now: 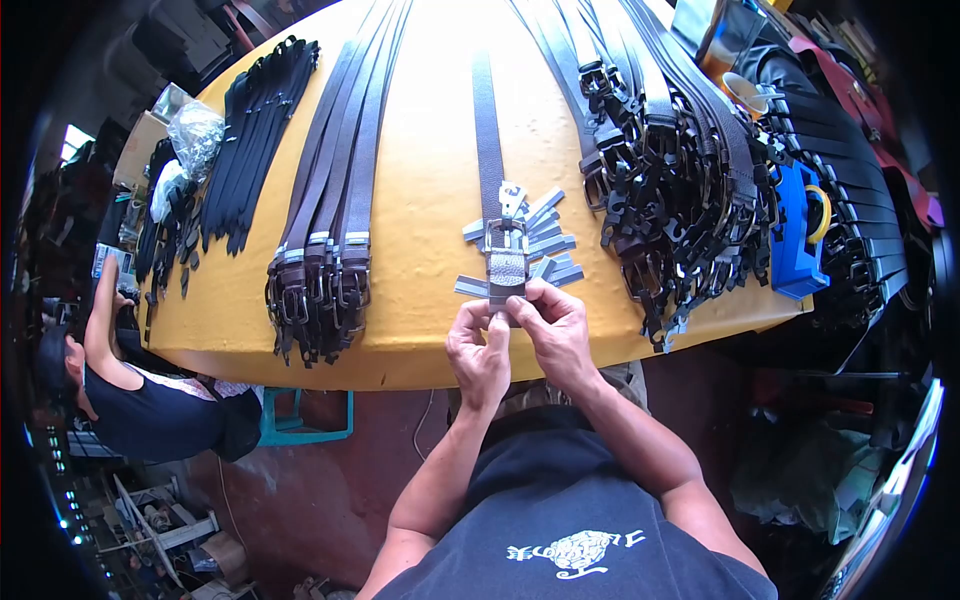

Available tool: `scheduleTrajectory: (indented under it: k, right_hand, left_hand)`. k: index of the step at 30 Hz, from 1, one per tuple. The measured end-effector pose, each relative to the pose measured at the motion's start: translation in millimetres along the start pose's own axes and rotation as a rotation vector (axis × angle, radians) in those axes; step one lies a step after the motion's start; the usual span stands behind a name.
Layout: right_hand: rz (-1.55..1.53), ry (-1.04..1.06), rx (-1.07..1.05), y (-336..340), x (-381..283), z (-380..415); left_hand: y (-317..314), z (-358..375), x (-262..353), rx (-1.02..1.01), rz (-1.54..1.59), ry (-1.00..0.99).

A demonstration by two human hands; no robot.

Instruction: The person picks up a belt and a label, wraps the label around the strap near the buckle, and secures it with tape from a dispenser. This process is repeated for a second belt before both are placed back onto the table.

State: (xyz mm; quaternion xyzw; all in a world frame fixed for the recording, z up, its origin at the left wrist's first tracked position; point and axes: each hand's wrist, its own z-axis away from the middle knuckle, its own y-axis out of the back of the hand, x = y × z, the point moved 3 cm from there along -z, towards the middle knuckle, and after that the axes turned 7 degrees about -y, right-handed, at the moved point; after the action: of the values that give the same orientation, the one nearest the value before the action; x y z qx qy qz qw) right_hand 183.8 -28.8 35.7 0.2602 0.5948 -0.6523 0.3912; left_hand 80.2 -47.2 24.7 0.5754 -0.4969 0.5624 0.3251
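Note:
A dark belt (488, 140) runs lengthwise down the middle of the yellow table, its silver buckle (506, 236) toward me. A white tag (512, 198) lies just above the buckle. Below it, at the belt's near end, my left hand (480, 350) and my right hand (556, 330) meet, fingers closed on a small grey strip (503, 300) across the belt. Several similar grey strips (553, 240) are scattered around and beside the buckle. The fingertips partly cover the strip's lower edge.
Brown belts (335, 200) lie to the left, with black straps (262, 130) beyond. Buckled belts (690, 180) pile up at right beside a blue tape dispenser (795, 235). Another person (150, 405) sits at far left near a teal stool (305, 432). The yellow table's edge (400, 372) is close.

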Motion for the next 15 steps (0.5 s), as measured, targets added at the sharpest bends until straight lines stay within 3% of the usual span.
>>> scheduleTrajectory:
  k: [15]
  right_hand:
    - [0.034, 0.053, 0.017, -1.9, 3.5, -0.3]
  left_hand:
    - [-6.0, 1.9, 4.0, -0.001, -0.015, -0.002]
